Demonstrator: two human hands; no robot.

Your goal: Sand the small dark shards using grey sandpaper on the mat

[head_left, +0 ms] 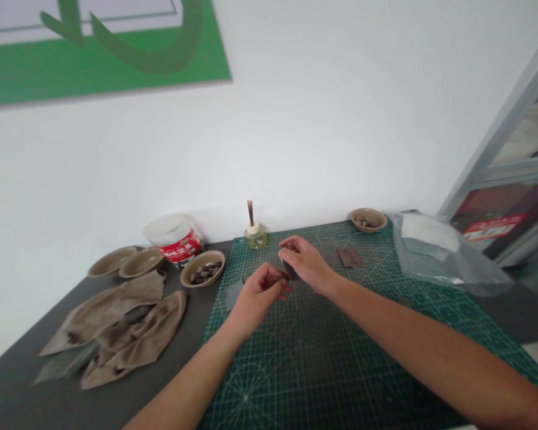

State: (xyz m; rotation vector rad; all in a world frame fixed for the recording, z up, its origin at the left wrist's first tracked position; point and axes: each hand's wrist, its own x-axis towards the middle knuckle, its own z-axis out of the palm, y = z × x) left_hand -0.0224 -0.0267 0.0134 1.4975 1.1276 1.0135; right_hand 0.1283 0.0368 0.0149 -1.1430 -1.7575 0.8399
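We see two bare hands close together over a green cutting mat (pixel 318 358). The left hand (pixel 260 295) and the right hand (pixel 305 264) both curl in on a small dark piece (pixel 289 270). It sits just above the middle of the mat, between the two hands. Both grips look closed on it, with the right one pinching from above and the left one pressing from below. The fingers hide a lot of it, so we think this is right, but we can't be quite sure.

The piece looks thin, small and light. It may be stiff, but we can't tell from here. A small thin thing like this could slip, so the best place to hold it looks like its edges, between thumb and finger.

A flat grey piece (pixel 232 294) lies on the mat just by the left hand, and a brown square (pixel 349 257) lies near the right hand. A clear bag (pixel 448 257) sits at the mat's far right corner. On the dark worktop (pixel 18 397), we see soft brown cloths (pixel 116 334), a tan bowl of dark lumps (pixel 215 257), two more bowls (pixel 128 261) and a red and white tub (pixel 174 239). A small glass bottle with sticks (pixel 255 237) stands at the back.
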